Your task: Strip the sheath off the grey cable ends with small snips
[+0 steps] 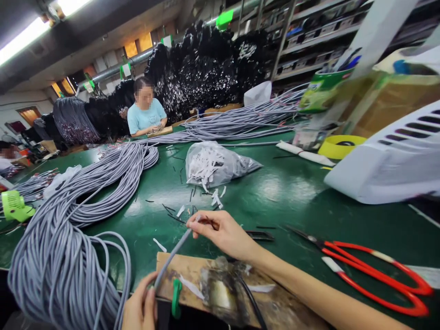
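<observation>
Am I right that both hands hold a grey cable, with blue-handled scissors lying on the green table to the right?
Not quite: the head view shows the scissors with red handles, not blue. Otherwise yes: the left hand and right hand hold the grey cable, and the scissors lie on the green table to the right.

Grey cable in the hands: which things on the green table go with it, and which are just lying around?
In use, it seems: thin grey cable, pinched by left hand and right hand; worn wooden board under them; big bundle of grey cables.
Just lying about: red-handled scissors; clear plastic bag of white strips; yellow tape roll; small green fan.
</observation>
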A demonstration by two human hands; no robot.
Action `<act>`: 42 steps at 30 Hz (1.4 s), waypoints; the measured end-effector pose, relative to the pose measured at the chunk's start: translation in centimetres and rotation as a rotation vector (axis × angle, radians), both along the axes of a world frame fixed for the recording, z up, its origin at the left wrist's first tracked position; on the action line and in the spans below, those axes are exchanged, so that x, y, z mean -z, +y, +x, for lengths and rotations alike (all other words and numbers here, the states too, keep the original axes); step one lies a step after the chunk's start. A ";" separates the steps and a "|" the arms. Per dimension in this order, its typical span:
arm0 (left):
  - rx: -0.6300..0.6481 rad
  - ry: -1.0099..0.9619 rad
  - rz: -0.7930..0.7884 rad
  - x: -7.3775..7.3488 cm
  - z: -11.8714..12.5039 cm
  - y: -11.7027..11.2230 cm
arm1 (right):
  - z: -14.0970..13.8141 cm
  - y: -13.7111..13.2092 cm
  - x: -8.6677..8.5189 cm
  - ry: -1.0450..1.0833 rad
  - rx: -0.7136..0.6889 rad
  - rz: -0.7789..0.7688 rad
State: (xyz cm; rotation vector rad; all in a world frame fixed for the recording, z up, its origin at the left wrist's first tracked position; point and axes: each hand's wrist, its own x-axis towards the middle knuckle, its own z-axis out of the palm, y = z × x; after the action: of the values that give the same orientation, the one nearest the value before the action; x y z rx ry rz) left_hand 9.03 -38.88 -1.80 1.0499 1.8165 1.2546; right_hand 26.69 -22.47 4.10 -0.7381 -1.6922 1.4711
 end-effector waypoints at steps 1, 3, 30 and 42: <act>-0.053 0.107 0.039 -0.1 0.4 0.4 | -0.1 -0.1 0.1 -0.030 0.010 0.035; -0.145 0.228 0.095 -0.7 1.7 1.7 | -0.4 -0.3 0.2 -0.076 0.015 0.073; 0.162 -0.127 0.177 -3.6 4.1 10.4 | 0.1 -0.8 1.6 -0.199 0.335 0.468; 0.279 0.261 0.287 -4.8 4.9 10.3 | 0.0 -1.4 1.6 -0.243 0.346 0.472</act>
State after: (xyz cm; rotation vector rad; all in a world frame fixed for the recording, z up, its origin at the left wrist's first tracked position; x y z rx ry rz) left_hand 13.90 -28.59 3.01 1.6318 1.6282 1.2754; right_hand 26.65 -23.87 2.52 -0.9113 -1.8810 0.7287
